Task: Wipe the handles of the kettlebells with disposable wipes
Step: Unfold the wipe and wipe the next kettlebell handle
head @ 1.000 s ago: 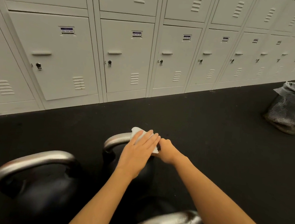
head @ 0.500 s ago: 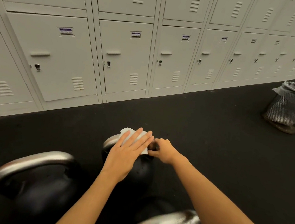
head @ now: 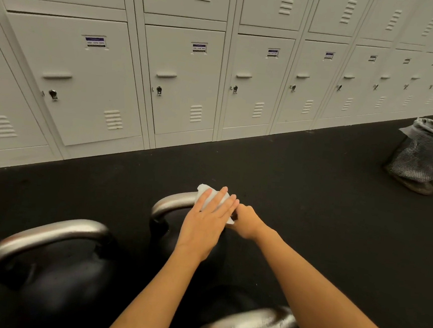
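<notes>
Three black kettlebells with steel handles stand on the dark floor. On the handle of the far kettlebell (head: 170, 204) lies a white wipe (head: 205, 191). My left hand (head: 206, 219) presses flat on the wipe with straight fingers. My right hand (head: 247, 220) grips the right end of that handle, fingers curled, right beside the wipe's edge. A larger kettlebell (head: 54, 236) sits at the near left and a third kettlebell (head: 245, 326) at the bottom, under my right forearm.
A row of pale grey lockers (head: 180, 82) runs along the far wall. A mesh waste bin (head: 425, 158) with a plastic liner stands at the right edge on the black rubber floor (head: 312, 198).
My left hand slid the wipe left along the handle, then back to the right toward my right hand, which stayed at the handle's right end.
</notes>
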`<state>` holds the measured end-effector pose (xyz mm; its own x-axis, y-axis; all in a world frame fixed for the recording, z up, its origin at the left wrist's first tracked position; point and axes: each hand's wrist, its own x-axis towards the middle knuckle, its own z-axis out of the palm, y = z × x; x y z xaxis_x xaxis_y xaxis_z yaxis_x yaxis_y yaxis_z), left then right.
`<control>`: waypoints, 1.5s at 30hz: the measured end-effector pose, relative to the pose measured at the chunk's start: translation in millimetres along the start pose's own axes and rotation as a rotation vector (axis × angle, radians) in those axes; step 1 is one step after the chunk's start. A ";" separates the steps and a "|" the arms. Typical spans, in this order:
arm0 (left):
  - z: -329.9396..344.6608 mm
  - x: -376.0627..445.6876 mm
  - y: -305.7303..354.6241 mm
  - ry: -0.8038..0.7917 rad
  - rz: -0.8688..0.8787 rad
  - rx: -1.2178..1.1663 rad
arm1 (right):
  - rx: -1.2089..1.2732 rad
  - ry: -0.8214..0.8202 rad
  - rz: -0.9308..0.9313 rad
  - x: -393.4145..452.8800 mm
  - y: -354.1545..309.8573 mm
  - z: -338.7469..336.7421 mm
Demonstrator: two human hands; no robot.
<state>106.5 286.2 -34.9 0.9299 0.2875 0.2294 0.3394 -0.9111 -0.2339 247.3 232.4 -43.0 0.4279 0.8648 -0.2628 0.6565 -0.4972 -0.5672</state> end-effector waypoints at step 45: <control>-8.6 -1.1 -11.0 -0.041 -0.179 -0.046 | 0.116 -0.109 -0.006 3.3 6.9 -0.4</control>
<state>100.6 293.4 -24.4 0.8604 0.4574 0.2248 0.4942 -0.8564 -0.1492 253.5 231.8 -47.5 0.3500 0.8735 -0.3384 0.5801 -0.4857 -0.6538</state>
